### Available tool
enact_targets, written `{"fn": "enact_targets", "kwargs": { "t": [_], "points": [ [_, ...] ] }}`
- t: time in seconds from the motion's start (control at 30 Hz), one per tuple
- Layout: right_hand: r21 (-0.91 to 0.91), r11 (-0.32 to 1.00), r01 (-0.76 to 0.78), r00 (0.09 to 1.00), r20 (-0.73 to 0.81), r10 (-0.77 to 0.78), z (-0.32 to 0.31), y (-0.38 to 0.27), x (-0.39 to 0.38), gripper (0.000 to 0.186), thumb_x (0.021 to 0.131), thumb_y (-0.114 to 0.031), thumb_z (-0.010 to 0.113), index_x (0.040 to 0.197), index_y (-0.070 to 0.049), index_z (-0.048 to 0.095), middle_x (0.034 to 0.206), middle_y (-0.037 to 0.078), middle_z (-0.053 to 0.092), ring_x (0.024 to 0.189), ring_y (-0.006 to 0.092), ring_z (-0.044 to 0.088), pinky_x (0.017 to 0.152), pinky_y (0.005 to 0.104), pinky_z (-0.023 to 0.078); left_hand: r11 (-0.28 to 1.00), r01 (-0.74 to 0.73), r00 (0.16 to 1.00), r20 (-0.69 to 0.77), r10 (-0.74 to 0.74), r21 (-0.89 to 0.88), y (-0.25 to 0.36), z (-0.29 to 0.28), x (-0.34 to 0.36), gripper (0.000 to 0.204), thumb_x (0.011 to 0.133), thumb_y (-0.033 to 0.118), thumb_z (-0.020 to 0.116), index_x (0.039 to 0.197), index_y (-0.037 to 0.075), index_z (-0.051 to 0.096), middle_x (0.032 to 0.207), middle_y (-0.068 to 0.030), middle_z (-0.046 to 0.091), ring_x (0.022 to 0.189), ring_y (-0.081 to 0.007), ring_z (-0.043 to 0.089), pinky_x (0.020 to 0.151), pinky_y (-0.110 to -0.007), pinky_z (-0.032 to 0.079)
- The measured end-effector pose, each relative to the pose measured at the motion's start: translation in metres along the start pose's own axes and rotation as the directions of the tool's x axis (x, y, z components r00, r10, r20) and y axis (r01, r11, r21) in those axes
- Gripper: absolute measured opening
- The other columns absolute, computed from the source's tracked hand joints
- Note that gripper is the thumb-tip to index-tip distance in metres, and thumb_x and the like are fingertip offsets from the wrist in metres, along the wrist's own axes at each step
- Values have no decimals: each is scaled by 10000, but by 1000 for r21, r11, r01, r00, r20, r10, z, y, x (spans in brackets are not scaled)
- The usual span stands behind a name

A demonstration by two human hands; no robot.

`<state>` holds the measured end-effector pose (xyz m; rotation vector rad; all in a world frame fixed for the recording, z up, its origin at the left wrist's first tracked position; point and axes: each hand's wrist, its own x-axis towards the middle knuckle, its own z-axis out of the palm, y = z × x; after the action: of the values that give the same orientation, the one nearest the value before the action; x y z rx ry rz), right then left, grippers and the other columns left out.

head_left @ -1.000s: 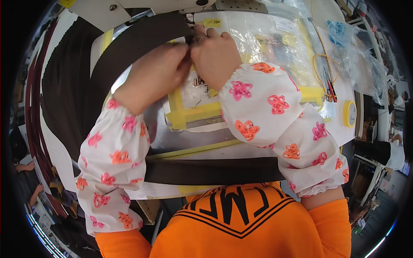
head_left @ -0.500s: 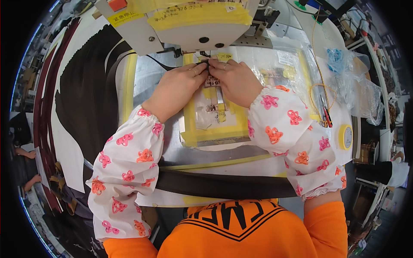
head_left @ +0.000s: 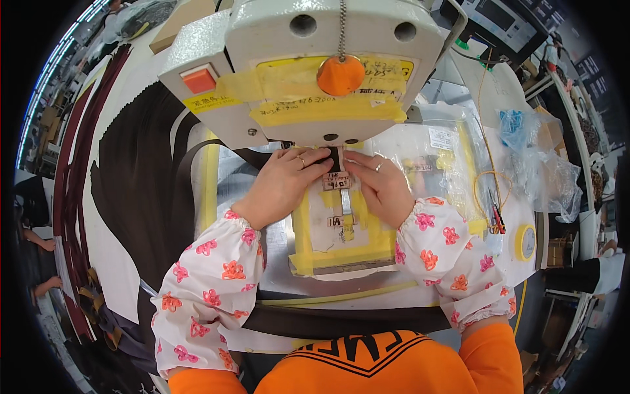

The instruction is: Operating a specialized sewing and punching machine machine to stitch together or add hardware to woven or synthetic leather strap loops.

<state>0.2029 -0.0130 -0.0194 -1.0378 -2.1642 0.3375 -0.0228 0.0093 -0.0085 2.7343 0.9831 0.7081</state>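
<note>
White tabletop (head_left: 108, 243); dark bands (head_left: 138, 184) heaped left, shelving beyond its right side. Dark strip (head_left: 336, 159) lies below the white machine (head_left: 295, 46). Left hand (head_left: 282, 184) and right hand (head_left: 380, 184) palm-down, unclenched, fingers extended, fingertips at the strip's opposite edges.

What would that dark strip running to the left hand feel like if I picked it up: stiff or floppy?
The dark strip would probably be fairly floppy, since it curves freely beside the left hand. It looks thin, so I'd guess it's light. Being flat, it seems unlikely to roll.
</note>
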Motion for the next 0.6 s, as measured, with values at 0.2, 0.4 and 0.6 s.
{"fn": "enact_targets", "kwargs": {
  "t": [0.2, 0.4, 0.6],
  "points": [
    [-280, 959, 52, 993, 120, -19, 1, -12, 5, 392, 704, -46, 571, 1092, -73, 617, 1210, 19, 570, 843, 198, 502, 737, 339, 409, 991, 65, 997, -32, -69, -113, -1, -2, 4, 301, 777, 49, 553, 1059, 108, 640, 1100, -80, 588, 1032, -276, 537, 845, -379, 404],
    [-327, 941, 83, 991, 125, -44, 5, -15, 9, 331, 738, -96, 557, 1061, -66, 621, 1217, 40, 569, 856, 213, 542, 757, 346, 423, 967, 93, 990, 126, -64, -238, -16, -21, 14, 291, 738, 66, 636, 1023, 125, 647, 1049, -101, 599, 995, -299, 544, 840, -383, 422],
    [-285, 952, 110, 983, 176, -61, 2, -4, 14, 306, 726, -81, 576, 1026, -91, 638, 1204, 41, 585, 814, 214, 572, 719, 351, 444, 994, 75, 990, 113, -83, 78, -8, -20, 3, 264, 807, 158, 594, 1069, 162, 620, 1220, -61, 530, 1095, -298, 490, 924, -443, 346]
  ]
}}
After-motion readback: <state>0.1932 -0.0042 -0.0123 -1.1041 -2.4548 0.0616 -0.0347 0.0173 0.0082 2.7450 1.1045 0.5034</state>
